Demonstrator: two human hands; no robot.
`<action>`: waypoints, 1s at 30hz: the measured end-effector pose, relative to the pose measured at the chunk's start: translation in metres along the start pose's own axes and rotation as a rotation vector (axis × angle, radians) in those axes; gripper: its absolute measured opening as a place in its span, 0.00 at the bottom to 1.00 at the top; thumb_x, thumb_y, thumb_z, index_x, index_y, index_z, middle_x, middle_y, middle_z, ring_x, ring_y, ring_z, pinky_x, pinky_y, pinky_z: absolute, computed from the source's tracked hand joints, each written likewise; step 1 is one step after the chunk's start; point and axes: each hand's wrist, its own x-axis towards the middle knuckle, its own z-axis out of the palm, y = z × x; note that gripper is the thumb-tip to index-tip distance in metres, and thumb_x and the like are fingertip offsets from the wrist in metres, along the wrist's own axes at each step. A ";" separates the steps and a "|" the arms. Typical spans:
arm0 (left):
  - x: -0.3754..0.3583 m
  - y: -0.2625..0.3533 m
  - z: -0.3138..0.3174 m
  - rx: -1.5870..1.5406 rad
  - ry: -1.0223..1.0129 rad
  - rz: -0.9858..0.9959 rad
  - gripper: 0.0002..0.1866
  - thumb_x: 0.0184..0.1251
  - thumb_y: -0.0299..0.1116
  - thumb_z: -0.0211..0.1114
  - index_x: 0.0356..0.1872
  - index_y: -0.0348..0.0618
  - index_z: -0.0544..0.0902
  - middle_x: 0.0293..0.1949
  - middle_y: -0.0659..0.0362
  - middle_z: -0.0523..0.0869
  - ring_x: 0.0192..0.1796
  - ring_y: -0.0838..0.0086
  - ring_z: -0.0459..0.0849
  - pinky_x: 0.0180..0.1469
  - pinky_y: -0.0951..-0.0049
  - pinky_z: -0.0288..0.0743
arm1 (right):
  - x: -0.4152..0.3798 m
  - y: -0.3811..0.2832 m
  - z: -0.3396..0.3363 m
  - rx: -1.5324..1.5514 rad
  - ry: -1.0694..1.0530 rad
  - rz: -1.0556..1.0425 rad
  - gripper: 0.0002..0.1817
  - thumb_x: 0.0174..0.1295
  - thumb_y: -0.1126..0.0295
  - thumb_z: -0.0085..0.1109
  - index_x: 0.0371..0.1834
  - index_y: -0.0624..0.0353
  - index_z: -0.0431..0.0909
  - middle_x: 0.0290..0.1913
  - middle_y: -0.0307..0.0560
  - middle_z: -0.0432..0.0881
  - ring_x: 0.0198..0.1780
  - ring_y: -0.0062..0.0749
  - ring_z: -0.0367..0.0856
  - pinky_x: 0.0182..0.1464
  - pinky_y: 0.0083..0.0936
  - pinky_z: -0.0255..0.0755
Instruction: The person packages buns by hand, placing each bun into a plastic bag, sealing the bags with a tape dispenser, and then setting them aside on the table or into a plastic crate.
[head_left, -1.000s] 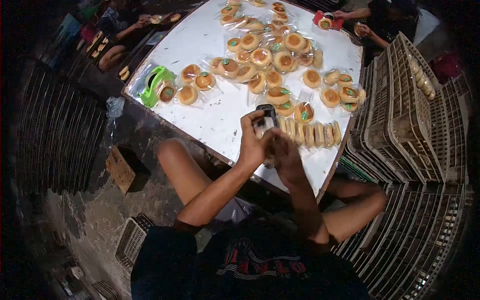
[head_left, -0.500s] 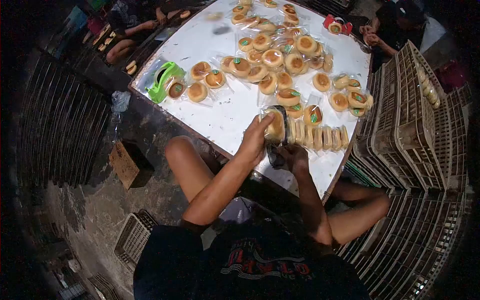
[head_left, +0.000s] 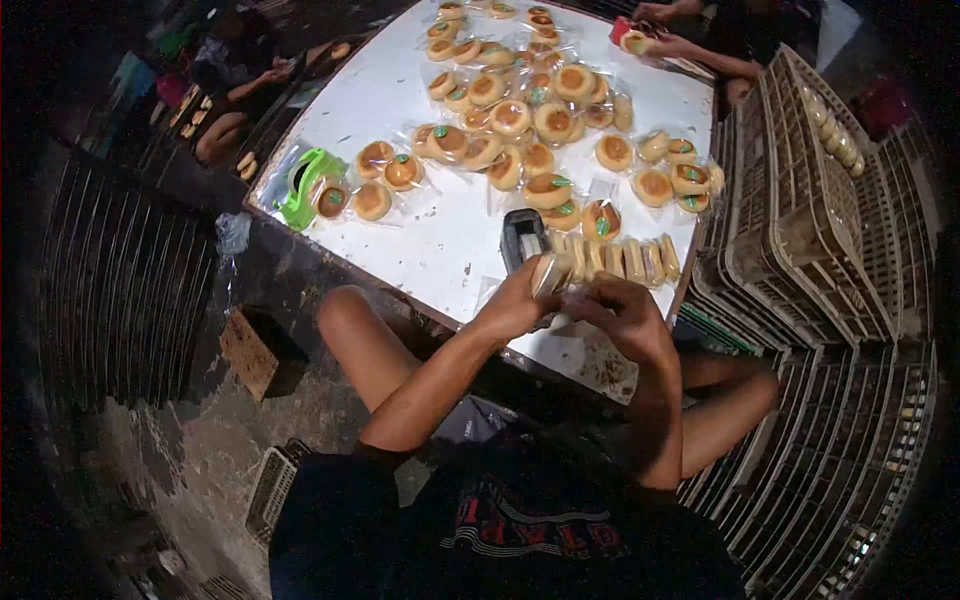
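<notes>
My left hand grips a bagged bun, which is turned partly on its edge. Close by on the right, my right hand has its fingers pinched together at the bag's end; the exact grip is partly hidden. A black tape dispenser stands on the table just beyond my left hand. Behind my right hand, several wrapped buns stand on edge in a row. Loose bagged buns with green labels lie beyond them.
More bagged buns spread over the white table. A green tape dispenser sits at the left edge. Stacked plastic crates stand close on the right. A co-worker's hand holds a bun at the far right, near a red dispenser.
The bun has come away from the black dispenser toward me and turned on edge. My right hand has risen from the dispenser's near end to the bag. The far-right co-worker now reaches over the table.
</notes>
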 end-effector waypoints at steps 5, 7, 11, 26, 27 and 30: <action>-0.001 0.007 0.013 0.132 -0.148 -0.005 0.26 0.60 0.26 0.64 0.62 0.39 0.73 0.46 0.58 0.83 0.46 0.76 0.79 0.44 0.75 0.75 | 0.029 0.088 -0.009 -0.476 0.082 -0.123 0.20 0.46 0.64 0.79 0.26 0.63 0.75 0.24 0.33 0.72 0.27 0.19 0.64 0.34 0.21 0.65; -0.004 0.019 0.011 0.189 -0.263 -0.109 0.23 0.71 0.34 0.58 0.65 0.37 0.70 0.59 0.53 0.78 0.57 0.74 0.79 0.59 0.71 0.75 | 0.020 0.125 -0.007 -0.137 0.090 -0.148 0.25 0.42 0.62 0.81 0.37 0.62 0.76 0.30 0.34 0.75 0.33 0.22 0.68 0.39 0.22 0.67; 0.009 -0.003 0.014 -0.572 -0.253 -0.372 0.28 0.78 0.52 0.44 0.63 0.37 0.70 0.58 0.48 0.79 0.58 0.61 0.80 0.61 0.61 0.77 | 0.003 0.088 -0.010 -0.175 0.067 -0.383 0.32 0.44 0.54 0.79 0.47 0.63 0.78 0.41 0.48 0.81 0.45 0.44 0.81 0.53 0.38 0.74; 0.087 -0.014 0.095 -0.100 0.089 -0.294 0.29 0.70 0.53 0.56 0.57 0.34 0.77 0.52 0.51 0.81 0.50 0.65 0.79 0.47 0.63 0.75 | 0.038 0.174 -0.130 -0.603 0.569 0.122 0.44 0.49 0.48 0.70 0.67 0.61 0.67 0.65 0.66 0.68 0.62 0.60 0.72 0.63 0.42 0.69; 0.099 -0.012 0.105 -0.052 0.132 -0.314 0.31 0.69 0.53 0.57 0.57 0.33 0.76 0.51 0.49 0.81 0.47 0.64 0.80 0.45 0.63 0.75 | 0.038 0.174 -0.130 -0.699 0.516 0.121 0.45 0.49 0.46 0.69 0.68 0.59 0.67 0.67 0.66 0.65 0.64 0.59 0.70 0.64 0.42 0.68; 0.148 -0.033 0.122 0.063 0.198 -0.320 0.33 0.65 0.54 0.61 0.56 0.30 0.76 0.47 0.46 0.81 0.40 0.64 0.81 0.40 0.64 0.76 | 0.040 0.169 -0.143 -0.832 0.329 0.201 0.44 0.48 0.44 0.67 0.68 0.55 0.68 0.68 0.64 0.64 0.66 0.59 0.67 0.65 0.40 0.66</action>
